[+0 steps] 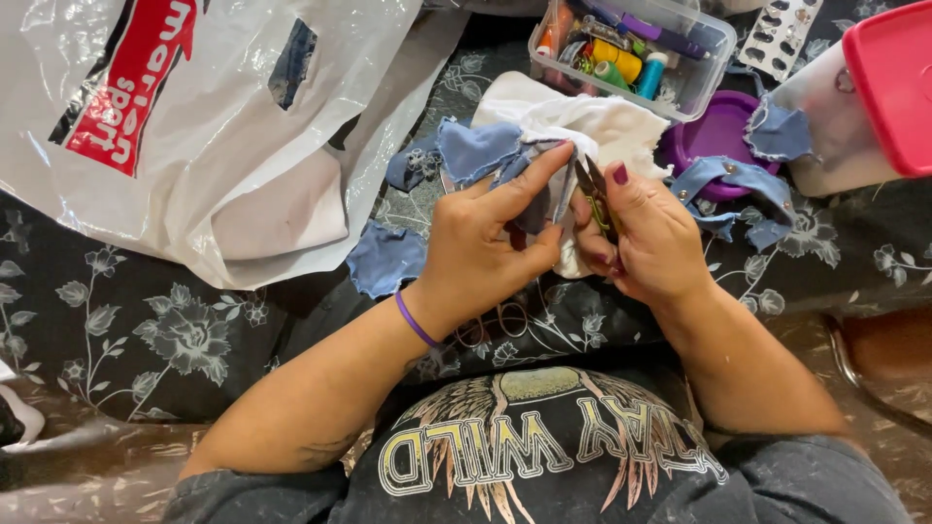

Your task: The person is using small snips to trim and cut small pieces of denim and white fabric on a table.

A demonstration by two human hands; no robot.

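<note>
My left hand (490, 243) pinches a folded scrap of blue denim (539, 189) between thumb and forefinger, just above the table's edge. A purple band sits on that wrist. My right hand (655, 243) grips small thread snips (594, 194), their blades pointing up at the denim's edge. Behind both hands lies a piece of white cloth (592, 121), with more denim scraps (476, 150) on and around it.
A large white plastic bag (194, 126) covers the left of the black floral tablecloth (146, 330). At the back stand a clear box of thread spools (631, 53), a purple lid (714, 131) with denim pieces, and a red-lidded container (888, 82). Another denim scrap (386, 260) lies left of my wrist.
</note>
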